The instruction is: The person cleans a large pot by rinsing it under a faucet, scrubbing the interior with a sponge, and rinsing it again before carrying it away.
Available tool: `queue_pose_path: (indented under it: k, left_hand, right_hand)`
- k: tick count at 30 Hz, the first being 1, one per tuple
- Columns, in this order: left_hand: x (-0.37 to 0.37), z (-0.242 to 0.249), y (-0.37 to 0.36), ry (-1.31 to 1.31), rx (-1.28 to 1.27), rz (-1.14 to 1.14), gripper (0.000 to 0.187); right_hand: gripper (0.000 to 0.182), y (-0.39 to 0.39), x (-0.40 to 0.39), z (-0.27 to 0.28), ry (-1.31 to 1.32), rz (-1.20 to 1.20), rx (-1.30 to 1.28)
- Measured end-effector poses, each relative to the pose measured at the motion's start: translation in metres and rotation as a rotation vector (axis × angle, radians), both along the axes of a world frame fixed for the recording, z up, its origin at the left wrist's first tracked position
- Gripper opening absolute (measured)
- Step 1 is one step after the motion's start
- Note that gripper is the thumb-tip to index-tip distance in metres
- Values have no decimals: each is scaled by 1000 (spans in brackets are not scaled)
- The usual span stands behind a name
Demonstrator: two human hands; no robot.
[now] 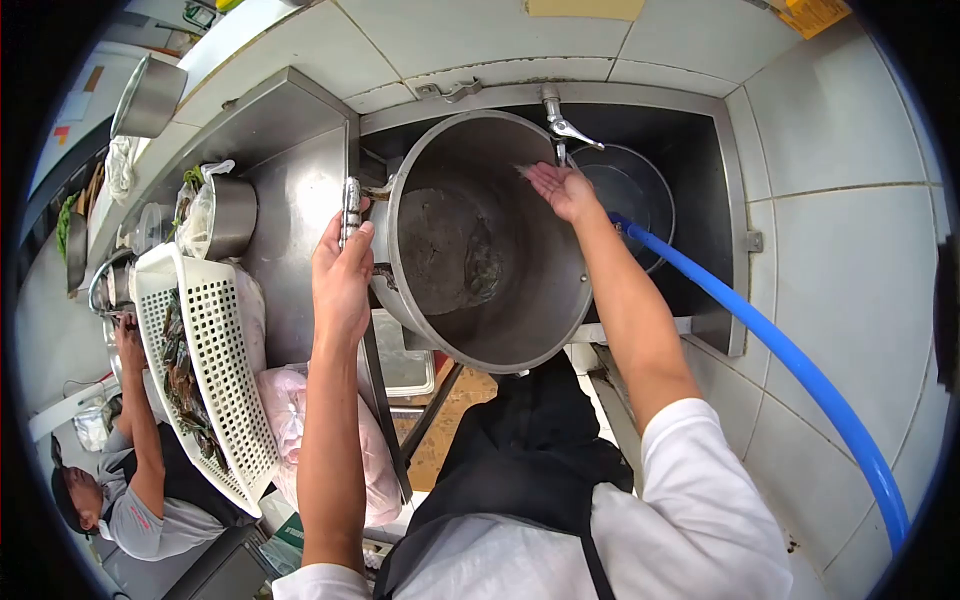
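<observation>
A large metal pot (540,320) lies tilted at the sink, its wide mouth facing me, with some water and dark residue inside. My left hand (343,265) is closed round the pot's metal handle (351,205) at the left side. Over the right part of the pot's mouth, my right hand (565,192) is held palm up with its fingers spread, and a little water shows at the fingertips. Just above it is the tap (562,120). A blue hose (760,325) runs down into a round container (640,185) in the sink, right of my right hand.
Left of the pot, a steel counter (300,190) holds a smaller pot (233,215). A white perforated basket (225,350) with dark greenish contents and a pink-filled plastic bag (370,470) are nearer. Another person (150,510) works at the far left. White tiles (850,270) border the sink.
</observation>
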State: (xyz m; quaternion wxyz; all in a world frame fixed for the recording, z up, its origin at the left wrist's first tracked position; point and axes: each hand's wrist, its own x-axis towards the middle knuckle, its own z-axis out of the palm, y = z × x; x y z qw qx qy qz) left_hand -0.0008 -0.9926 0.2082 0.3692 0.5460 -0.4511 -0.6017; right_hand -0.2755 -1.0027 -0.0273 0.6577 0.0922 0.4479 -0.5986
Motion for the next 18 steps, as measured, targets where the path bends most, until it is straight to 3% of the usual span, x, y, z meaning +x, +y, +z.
queue_pose_path:
  k: [2,5,7,10,13,16,17,18]
  left_hand:
    - [-1,2,1,3,9,0,30]
    - [-1,1,0,-2,18,1,31]
    - [0,-1,-1,-11,20,5,32]
    - [-1,-1,-1,-33,17,18,33]
    - [-2,2,1,-60,29,23,35]
    - [-3,3,1,-91,36,3,35]
    - [-3,2,3,-96,38,7,35]
    - [-3,2,2,-99,34,-7,35]
  right_hand:
    - [32,-2,1,-7,-100,-42,-6]
    - [32,-1,7,-20,-5,-77,37]
    - [30,1,17,-37,155,41,112]
    - [29,-12,37,-78,189,176,177]
    - [25,-55,97,-103,377,302,227]
    - [36,-108,230,-191,918,712,-124]
    - [53,-81,249,-142,946,532,-455]
    - [62,-57,267,-125,981,598,-668]
